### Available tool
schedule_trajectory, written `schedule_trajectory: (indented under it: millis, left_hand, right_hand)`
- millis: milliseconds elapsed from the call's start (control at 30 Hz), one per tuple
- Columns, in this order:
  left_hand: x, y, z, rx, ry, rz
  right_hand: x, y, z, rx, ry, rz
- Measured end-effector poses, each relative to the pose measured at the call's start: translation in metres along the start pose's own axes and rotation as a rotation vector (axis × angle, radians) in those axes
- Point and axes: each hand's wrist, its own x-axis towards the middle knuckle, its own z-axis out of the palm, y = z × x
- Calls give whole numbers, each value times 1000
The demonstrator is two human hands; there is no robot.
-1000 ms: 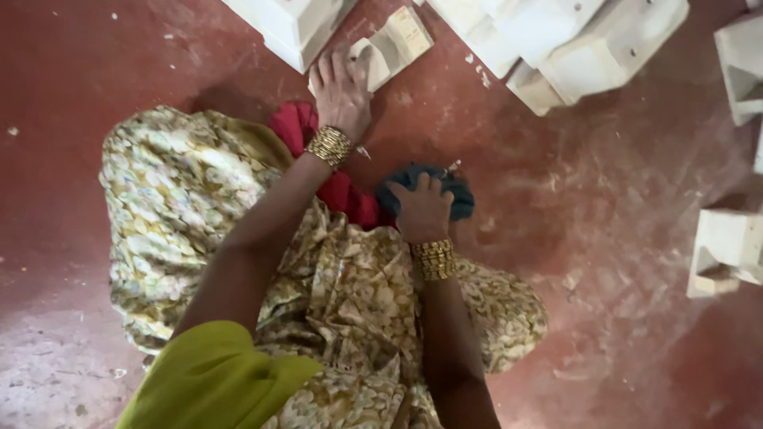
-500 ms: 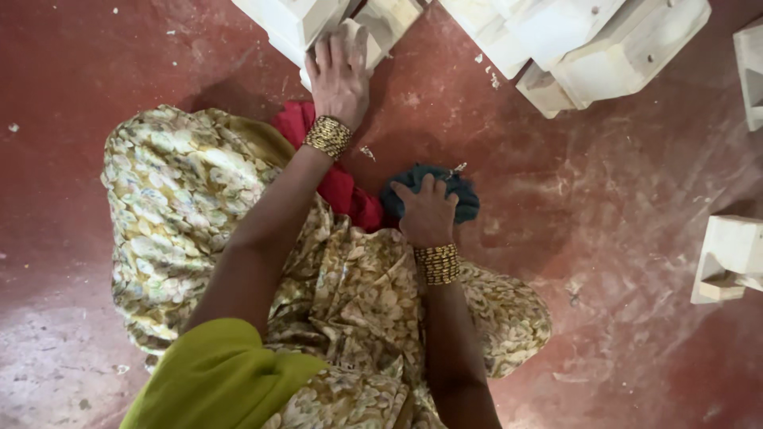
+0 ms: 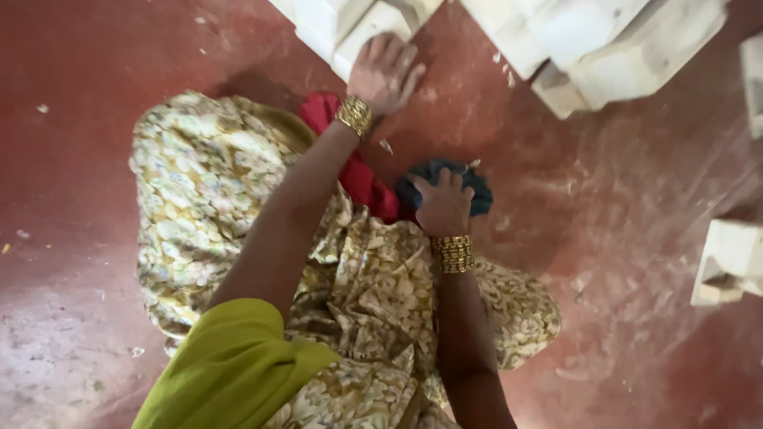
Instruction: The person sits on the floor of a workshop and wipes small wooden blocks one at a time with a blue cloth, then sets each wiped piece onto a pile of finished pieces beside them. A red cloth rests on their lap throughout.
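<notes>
The person sits low on the red floor [image 3: 119,95], patterned cloth spread around the knees. The left hand [image 3: 384,75] reaches far ahead, palm down with the fingers loosely spread, laid flat on the near edge of a white moulded block [image 3: 362,36]; it presses rather than pinches, and nothing is closed in it. The right hand [image 3: 443,208] lies nearer the body, fingers curled down on a dark blue cloth [image 3: 469,179] bunched on the floor, gripping its top. A red cloth [image 3: 350,159] trails between the two arms, touching the blue one.

Open floor stretches to the left and near left, dusty with pale scuffs. To the far right a stack of more white blocks [image 3: 604,48] crowds the top edge, and another white block [image 3: 727,266] sits at the right edge, so the right side is tighter. No box or bin is in sight.

Compared with a second ago, the left hand has pushed farther away and the flat tan piece it covered is no longer visible; the right hand stays on the blue cloth.
</notes>
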Motion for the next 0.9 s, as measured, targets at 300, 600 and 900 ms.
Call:
schedule_trajectory:
  millis: [300,600,900]
  left_hand:
    - [3,-31,-61,-324,10,-56]
    - [-44,-65,-155,-723,-83,-449]
    - [18,-119,-167,-596,322,-575]
  right_hand:
    - [8,3,27,-139,154,-82]
    - [28,1,47,-226,53,-57]
    - [-18,-12,33,-144,160,-3]
